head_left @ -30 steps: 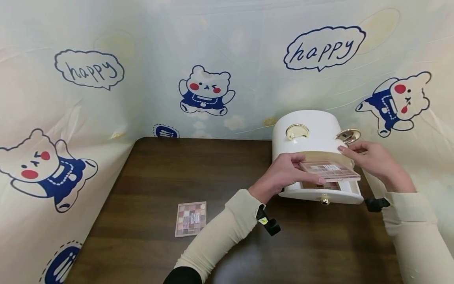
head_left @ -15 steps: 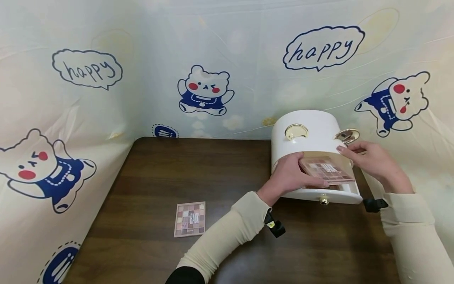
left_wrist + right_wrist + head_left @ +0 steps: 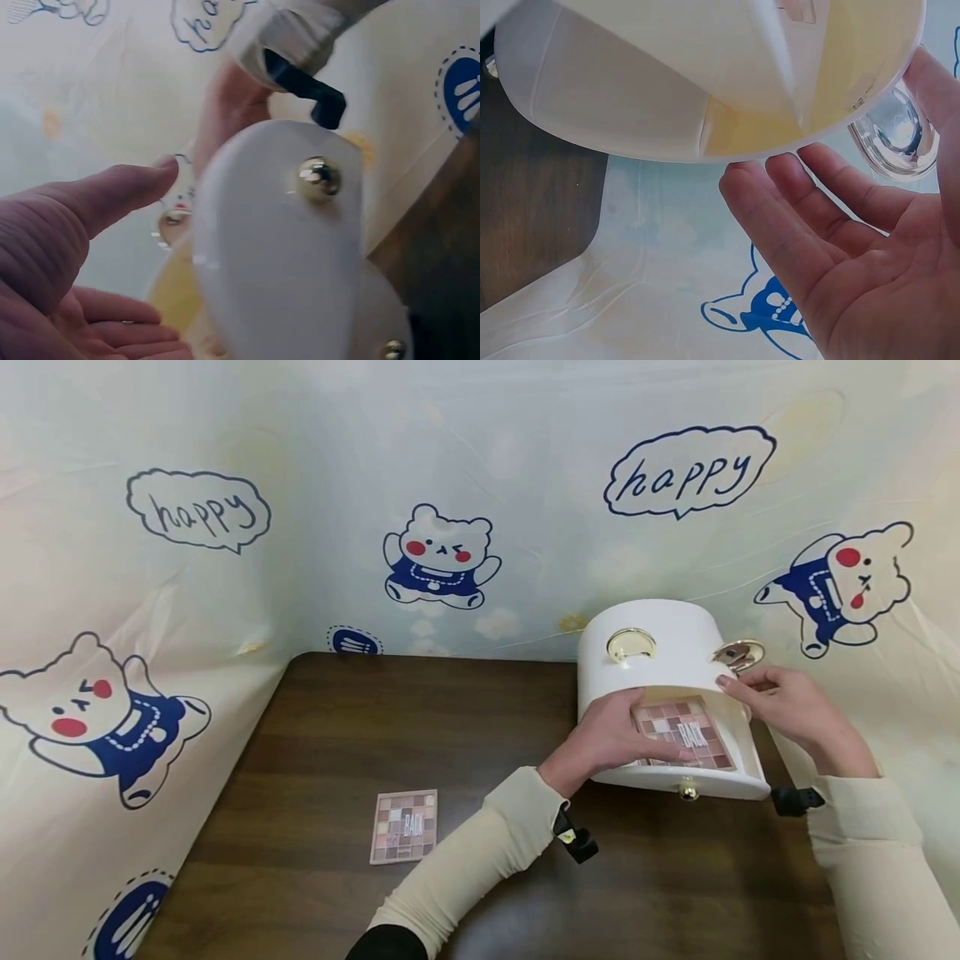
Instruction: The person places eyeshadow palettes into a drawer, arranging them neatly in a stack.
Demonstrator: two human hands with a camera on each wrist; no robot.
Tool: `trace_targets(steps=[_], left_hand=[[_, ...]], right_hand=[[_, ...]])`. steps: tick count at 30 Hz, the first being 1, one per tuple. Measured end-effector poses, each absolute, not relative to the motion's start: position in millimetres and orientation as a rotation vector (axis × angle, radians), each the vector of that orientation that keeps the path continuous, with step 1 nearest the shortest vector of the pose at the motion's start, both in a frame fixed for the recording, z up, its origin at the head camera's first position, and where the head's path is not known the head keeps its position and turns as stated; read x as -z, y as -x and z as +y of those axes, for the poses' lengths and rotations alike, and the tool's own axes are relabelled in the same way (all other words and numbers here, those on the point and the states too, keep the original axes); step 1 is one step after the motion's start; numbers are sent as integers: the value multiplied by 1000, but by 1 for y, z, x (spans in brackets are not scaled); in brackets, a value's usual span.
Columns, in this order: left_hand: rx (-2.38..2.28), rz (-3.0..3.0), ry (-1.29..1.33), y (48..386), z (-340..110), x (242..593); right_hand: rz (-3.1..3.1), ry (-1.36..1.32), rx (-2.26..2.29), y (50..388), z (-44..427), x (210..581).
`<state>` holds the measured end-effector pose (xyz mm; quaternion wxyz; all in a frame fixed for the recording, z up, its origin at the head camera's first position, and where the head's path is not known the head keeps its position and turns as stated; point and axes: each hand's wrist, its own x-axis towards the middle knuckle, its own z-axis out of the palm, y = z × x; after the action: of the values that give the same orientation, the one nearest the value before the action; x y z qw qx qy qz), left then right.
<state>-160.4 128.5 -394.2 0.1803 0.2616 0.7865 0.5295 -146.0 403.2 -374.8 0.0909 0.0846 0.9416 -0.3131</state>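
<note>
In the head view, a pink palette (image 3: 697, 718) lies in the pulled-out drawer (image 3: 727, 785) of a rounded white box (image 3: 660, 635). My left hand (image 3: 618, 732) is at its left side, thumb stretched over its near edge; the fingers are partly hidden. The left wrist view has the left hand (image 3: 75, 232) with thumb and fingers spread beside the white drawer front (image 3: 274, 247). At the box's right side is my right hand (image 3: 806, 714). Its fingertips touch the white rim in the right wrist view, the hand (image 3: 877, 255) extended rather than curled.
A second pink palette (image 3: 403, 827) lies flat on the dark wooden table (image 3: 300, 868), left of my left sleeve. The box bears a gold-rimmed round piece (image 3: 631, 645) and another (image 3: 738, 654) standing out at its right. A printed cloth (image 3: 525, 460) hangs behind.
The palette at my left hand has gone from tilted above the drawer to lying down inside it. My left hand has shifted slightly right and its hold has loosened. My right hand stays at the box.
</note>
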Motion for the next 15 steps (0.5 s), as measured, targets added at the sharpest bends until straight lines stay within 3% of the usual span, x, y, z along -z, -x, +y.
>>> trace_targets(steps=[5,15], left_hand=[[-1465,2209,-757,162,96,379],[-1324,2273,-855,167,-16,372]], right_hand=[[2782,-258,947,143,401,376],[2831,-220,904,143,404,380]])
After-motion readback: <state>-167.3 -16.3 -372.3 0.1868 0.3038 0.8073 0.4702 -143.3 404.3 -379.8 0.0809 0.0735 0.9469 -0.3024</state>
